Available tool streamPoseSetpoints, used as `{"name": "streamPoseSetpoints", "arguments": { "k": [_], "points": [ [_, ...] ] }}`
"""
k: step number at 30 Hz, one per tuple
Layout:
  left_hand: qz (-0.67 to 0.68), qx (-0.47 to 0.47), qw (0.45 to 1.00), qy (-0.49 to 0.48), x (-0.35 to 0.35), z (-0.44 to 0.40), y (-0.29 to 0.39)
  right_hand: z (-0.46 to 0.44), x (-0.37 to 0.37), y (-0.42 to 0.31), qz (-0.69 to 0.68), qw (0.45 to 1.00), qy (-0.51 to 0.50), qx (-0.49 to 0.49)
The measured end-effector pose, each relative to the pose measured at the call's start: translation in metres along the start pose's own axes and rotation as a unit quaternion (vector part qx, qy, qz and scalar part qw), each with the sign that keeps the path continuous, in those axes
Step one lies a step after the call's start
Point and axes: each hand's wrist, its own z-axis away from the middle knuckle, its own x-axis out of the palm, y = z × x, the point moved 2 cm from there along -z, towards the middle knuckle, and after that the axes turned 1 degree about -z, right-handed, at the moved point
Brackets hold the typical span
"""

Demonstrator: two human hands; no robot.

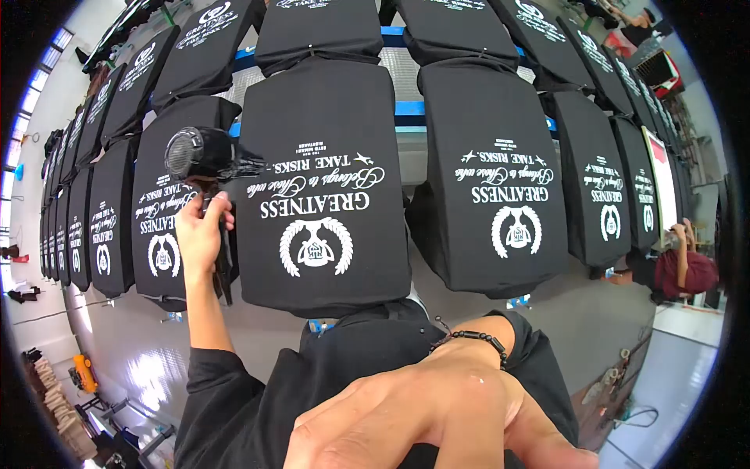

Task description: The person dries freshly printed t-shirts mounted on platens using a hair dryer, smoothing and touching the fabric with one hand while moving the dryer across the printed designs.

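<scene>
My left hand (201,238) is closed around the handle of a black hair dryer (209,156), whose nozzle points right toward a black T-shirt (316,117). The shirt is stretched over a flat board in front of me, with white lettering and a laurel emblem that appear upside down. A dark cord hangs below the handle. Close to the camera, my right hand (422,402) is raised with its fingers apart and nothing visible in it; its fingertips are partly cut off by the frame. To the right lies another printed black T-shirt (492,117).
Rows of boards with printed black shirts curve away on both sides, joined by a blue rail (408,109). At the right, another person (680,266) handles a white-and-red screen frame (662,180). An orange object (84,374) stands lower left.
</scene>
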Motion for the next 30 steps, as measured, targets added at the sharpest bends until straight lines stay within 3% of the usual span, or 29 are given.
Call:
{"name": "streamPoseSetpoints", "arguments": {
  "k": [9, 11, 21, 22, 24, 27, 30],
  "points": [
    [0.024, -0.029, 0.999, -0.005, -0.030, 0.051, -0.011, 0.012, 0.036, -0.011, 0.015, 1.000, -0.005, 0.010],
    [0.017, -0.023, 0.999, 0.031, -0.027, 0.058, -0.012, 0.013, 0.042, -0.014, 0.019, 1.000, -0.007, 0.011],
    [-0.039, 0.010, 0.999, 0.016, -0.004, 0.027, 0.001, 0.030, 0.050, -0.048, -0.049, 0.997, -0.063, -0.014],
    [-0.030, 0.005, 1.000, 0.008, 0.017, 0.041, 0.013, 0.049, 0.037, -0.071, 0.019, 0.998, -0.030, 0.059],
    [-0.012, 0.010, 1.000, -0.010, 0.052, 0.058, 0.020, 0.092, 0.006, -0.099, 0.199, 0.964, 0.047, 0.169],
    [0.008, 0.016, 0.998, -0.063, 0.102, 0.067, 0.033, 0.159, -0.034, -0.128, 0.462, 0.841, 0.137, 0.248],
    [0.031, 0.049, 0.995, -0.084, 0.147, 0.079, 0.042, 0.238, -0.062, -0.165, 0.519, 0.754, 0.239, 0.323]
  ]
}}
